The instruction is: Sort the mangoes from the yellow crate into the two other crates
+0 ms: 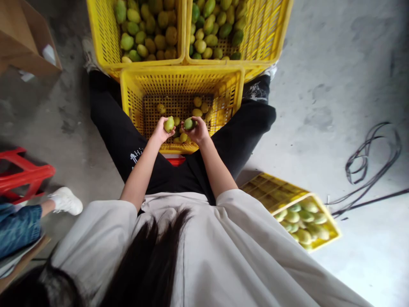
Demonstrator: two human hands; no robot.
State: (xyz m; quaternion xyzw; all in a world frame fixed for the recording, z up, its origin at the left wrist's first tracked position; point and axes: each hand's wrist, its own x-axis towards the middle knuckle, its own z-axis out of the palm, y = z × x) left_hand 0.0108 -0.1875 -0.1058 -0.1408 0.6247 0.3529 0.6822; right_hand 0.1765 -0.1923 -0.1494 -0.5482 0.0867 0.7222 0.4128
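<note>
Left hand (162,131) is curled around a yellow-green fruit (169,124), held on the fingers and thumb. Right hand (199,130) is likewise closed on a darker green fruit (189,124). The two hands are close to each other with a narrow gap between the fruits; both are held above the near yellow crate (132,91), which sits between the person's black-trousered legs (246,128).

The near crate contains a small number of loose yellowish fruits (197,102), in part hidden by the hands. Beyond it, side by side, are the far left crate (104,34) and the far right crate (265,34), both holding many green and yellow fruits; contents of the far right crate lie mostly toward its left side.

On the concrete floor (319,85) to the right, a further yellow crate (271,187) shows larger pale green fruits (305,224), somewhat blurred. A black cable (367,157) lies beyond it. At left: a cardboard box (25,38), a red stool (25,175) and another person's white shoe (68,201)
</note>
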